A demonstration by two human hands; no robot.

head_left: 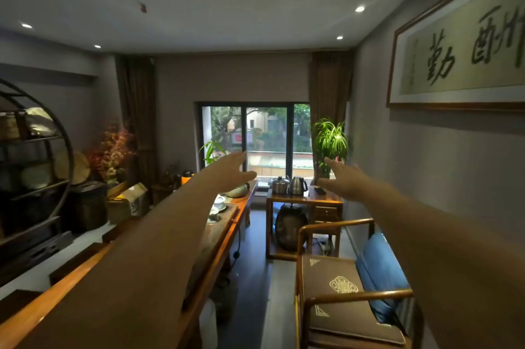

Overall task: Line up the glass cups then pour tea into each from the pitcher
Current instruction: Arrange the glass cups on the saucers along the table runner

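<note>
2 bare arms reach fwd mid-frame, left hand (227, 168) & right hand (345, 178) both empty w/ fingers straight & loosely together, above long wood table (218, 238) at lower left, where small tea cups (217, 205) sit; pitcher can't be made out.

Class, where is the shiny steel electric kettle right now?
The shiny steel electric kettle stands on the small wooden side table below the window, right of a lidded steel pot.
</note>
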